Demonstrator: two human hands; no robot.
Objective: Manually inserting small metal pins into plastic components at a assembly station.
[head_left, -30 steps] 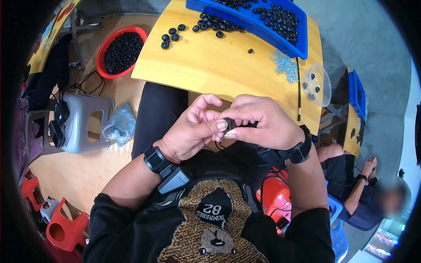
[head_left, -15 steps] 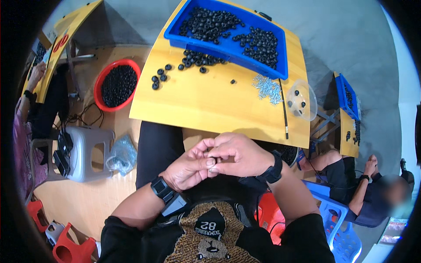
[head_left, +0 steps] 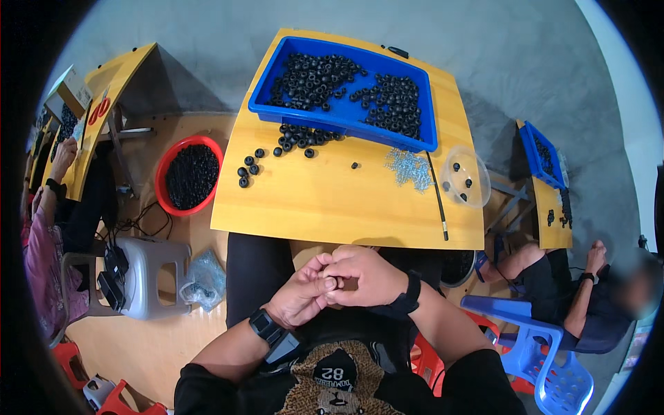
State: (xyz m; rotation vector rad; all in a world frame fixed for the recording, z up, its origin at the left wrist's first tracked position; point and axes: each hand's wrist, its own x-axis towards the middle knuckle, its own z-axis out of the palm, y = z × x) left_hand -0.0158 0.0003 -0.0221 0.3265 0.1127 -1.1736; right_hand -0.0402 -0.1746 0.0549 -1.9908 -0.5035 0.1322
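Both hands meet over my lap, in front of the table's near edge. My left hand (head_left: 299, 296) is closed, its thumb and fingers pinched together. Against it, my right hand (head_left: 368, 278) is closed too, its fingertips touching the left ones. Between the fingertips a small dark part (head_left: 338, 282) shows; most of it is covered. On the yellow table (head_left: 297, 207) stands a blue tray (head_left: 304, 119) holding many round black parts with holes. More black round parts (head_left: 297, 137) lie before it. A pile of small silvery pieces (head_left: 411, 169) sits at the tray's right corner.
Right of the silvery pile lie a thin black rod (head_left: 437, 197) and a clear plastic bowl (head_left: 482, 181) with several black parts. A red basin (head_left: 163, 187) of black parts stands on the floor at left, near a grey stool (head_left: 142, 273). People sit at tables on both sides.
The whole view has shifted, so table and tray sit lower in the picture. My hands stay pressed together, with the fingers slightly repositioned around the small dark part.
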